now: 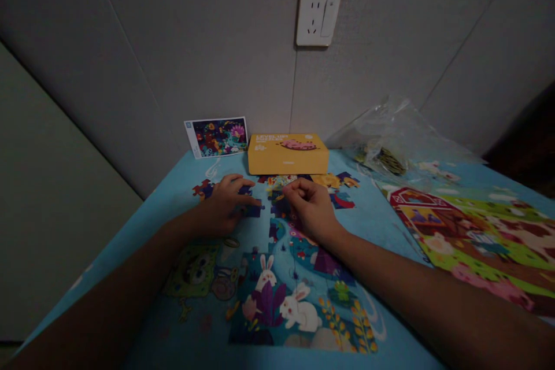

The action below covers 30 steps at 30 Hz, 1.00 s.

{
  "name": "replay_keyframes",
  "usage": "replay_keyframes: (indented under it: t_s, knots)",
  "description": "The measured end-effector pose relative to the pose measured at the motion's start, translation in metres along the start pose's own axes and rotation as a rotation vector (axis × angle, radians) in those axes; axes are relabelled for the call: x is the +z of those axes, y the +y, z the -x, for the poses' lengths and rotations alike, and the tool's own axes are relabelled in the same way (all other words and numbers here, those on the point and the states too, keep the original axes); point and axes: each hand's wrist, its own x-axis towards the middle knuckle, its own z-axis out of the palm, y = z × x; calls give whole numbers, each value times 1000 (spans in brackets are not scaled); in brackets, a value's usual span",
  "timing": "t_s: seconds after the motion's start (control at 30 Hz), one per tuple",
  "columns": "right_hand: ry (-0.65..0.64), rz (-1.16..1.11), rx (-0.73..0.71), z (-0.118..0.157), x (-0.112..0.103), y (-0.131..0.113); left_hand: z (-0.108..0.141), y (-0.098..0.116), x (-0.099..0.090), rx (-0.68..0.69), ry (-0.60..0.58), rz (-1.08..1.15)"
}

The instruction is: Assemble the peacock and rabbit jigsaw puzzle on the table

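A partly joined jigsaw puzzle (299, 312) with white rabbits, a frog and a blue stream lies on the table in front of me. My left hand (225, 205) is open, palm down, its fingers spread beside dark puzzle pieces (252, 209) left of the puzzle's upper part. My right hand (314, 211) is over the puzzle's upper part, thumb and fingers pinched together. What is between those fingertips, if anything, is hidden. Right beside them shows a dark puzzle piece (278, 206). More loose pieces (344, 199) lie beyond the right hand.
A yellow puzzle box (288, 156) stands at the back near the wall. Left of it leans a picture card (219, 137). A clear plastic bag (385, 147) with pieces inside lies at the back right, behind a farm puzzle (481, 243). The blue tablecloth (130, 243) carries printed cartoon figures.
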Motion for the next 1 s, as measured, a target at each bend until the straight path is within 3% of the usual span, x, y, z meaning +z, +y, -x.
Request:
replay_keyframes:
  t_s: [0.13,0.2,0.27,0.37,0.43,0.53,0.63,0.77,1.0]
  knots:
    - [-98,267,-188,8,-3,-10,-2,-7,4,-21,78,-19]
    - [-138,523,-328,7,-13,-22,-3,-11,9,-12,118,-28]
    - [-100,833,-369,-1,-32,-37,-4,-17,15,-1,131,-23]
    - [26,1222,-161,-18,-73,-54,-5,-26,28,-14,181,-44]
    - [-13,1384,20,-28,-100,-57,-6,-33,36,-25,233,-66]
    - [-267,1450,180,-35,-128,-51,-8,-43,44,-55,276,-102]
    - [-438,1398,215,-35,-134,-43,-8,-47,45,-96,281,-125]
    - [-465,1389,249,-33,-130,-40,-7,-40,39,-146,235,-130]
    - [-379,1409,285,-39,-135,-37,-6,-33,35,-165,217,-104]
